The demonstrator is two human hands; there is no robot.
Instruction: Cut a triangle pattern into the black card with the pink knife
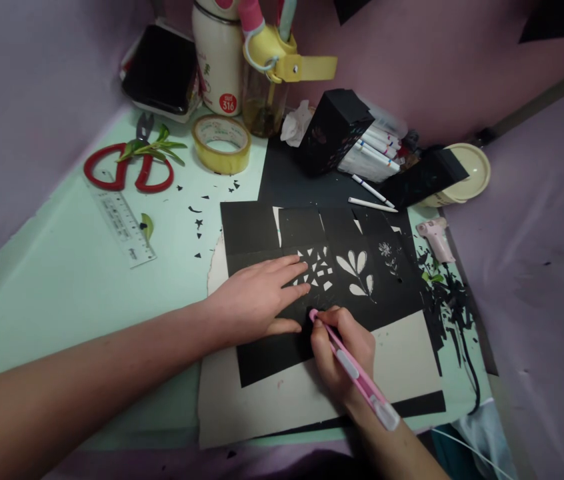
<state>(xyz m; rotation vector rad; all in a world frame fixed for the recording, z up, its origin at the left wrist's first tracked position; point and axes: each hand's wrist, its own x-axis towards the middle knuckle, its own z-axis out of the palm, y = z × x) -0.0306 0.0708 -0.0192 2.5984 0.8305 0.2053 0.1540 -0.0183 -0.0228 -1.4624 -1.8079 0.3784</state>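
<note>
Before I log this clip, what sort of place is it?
Probably somebody's desk, perhaps at home, used for paper craft: there's black paper with leaf-shaped cutouts, scissors and a roll of tape.

A pale green tabletop (177, 280) bears, about its middle, red-handled scissors (146, 172) at ten o'clock; a clear ruler (125, 227) between nine and ten; yellow tape (222, 160) at eleven, a white bottle (217, 60) behind. A pale board (407, 363) lies toward five; black scraps (455, 303) at three.
</note>
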